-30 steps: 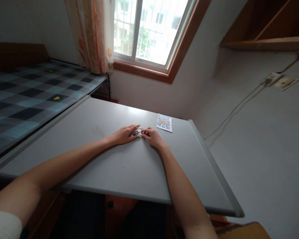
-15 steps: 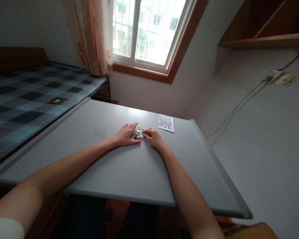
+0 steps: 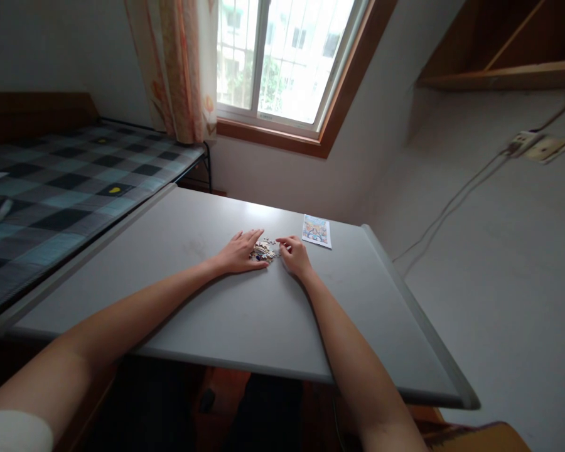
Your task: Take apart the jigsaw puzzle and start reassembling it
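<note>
Between the hands (image 3: 242, 253) (image 3: 295, 257) lie puzzle pieces (image 3: 264, 250), near an illegible printed card (image 3: 317, 231).

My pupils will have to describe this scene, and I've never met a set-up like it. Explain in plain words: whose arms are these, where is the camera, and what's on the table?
There is no machine here. The arms belong to a person working bare-handed, and the camera sits on that person's head, looking forward and down. That is why the arms reach in from the bottom corners.

On the grey table lies a small pile of jigsaw pieces, with a printed sheet beyond it to the right. The left hand is spread along the pile's left side. The right hand is at its right edge, fingers curled; whether it grips a piece is too small to tell.
</note>
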Tool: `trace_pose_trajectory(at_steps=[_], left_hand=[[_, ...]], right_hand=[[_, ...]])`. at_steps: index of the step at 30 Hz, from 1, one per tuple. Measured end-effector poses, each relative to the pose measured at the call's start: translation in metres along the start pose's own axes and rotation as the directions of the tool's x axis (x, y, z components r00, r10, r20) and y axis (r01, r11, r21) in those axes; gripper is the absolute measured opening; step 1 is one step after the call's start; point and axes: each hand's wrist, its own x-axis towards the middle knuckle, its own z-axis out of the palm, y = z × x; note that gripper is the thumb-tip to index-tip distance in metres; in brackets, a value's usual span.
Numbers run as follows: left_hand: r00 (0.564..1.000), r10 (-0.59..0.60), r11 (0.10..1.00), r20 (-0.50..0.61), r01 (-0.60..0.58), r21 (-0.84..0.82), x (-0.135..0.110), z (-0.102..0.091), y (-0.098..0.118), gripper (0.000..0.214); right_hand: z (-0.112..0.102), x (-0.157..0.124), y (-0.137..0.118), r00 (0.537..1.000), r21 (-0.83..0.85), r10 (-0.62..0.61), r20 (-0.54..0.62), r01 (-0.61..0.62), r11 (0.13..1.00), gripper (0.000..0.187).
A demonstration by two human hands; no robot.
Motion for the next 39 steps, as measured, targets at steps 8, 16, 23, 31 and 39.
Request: trace_pose_trajectory(at_steps=[8, 16, 23, 31, 39], left_hand=[[0.999, -0.033, 0.999, -0.006, 0.033, -0.002, -0.007, 0.000, 0.001, 0.094], [0.998, -0.063, 0.998, -0.012, 0.063, -0.026, -0.011, 0.001, 0.007, 0.094], [1.000, 0.005, 1.000, -0.001, -0.005, -0.004, -0.004, 0.002, 0.006, 0.096], [0.973, 0.213, 0.975, 0.089, -0.217, 0.045, 0.031, 0.009, 0.018, 0.059], [0.950, 0.310, 0.949, -0.041, -0.312, -0.053, 0.037, 0.014, -0.001, 0.032]], right_hand=[[-0.004, 0.000, 0.002, 0.999, -0.104, 0.009, -0.031, -0.012, 0.995, 0.028], [0.000, -0.004, -0.005, 0.994, -0.142, 0.002, 0.106, 0.014, 0.990, 0.026], [0.002, -0.001, -0.004, 0.996, 0.120, -0.054, 0.071, 0.045, 0.992, 0.031], [-0.026, 0.006, 0.038, 0.973, -0.102, 0.023, -0.229, -0.047, 0.994, 0.031], [-0.032, 0.005, 0.043, 0.965, -0.098, 0.068, -0.252, -0.095, 0.991, 0.031]])
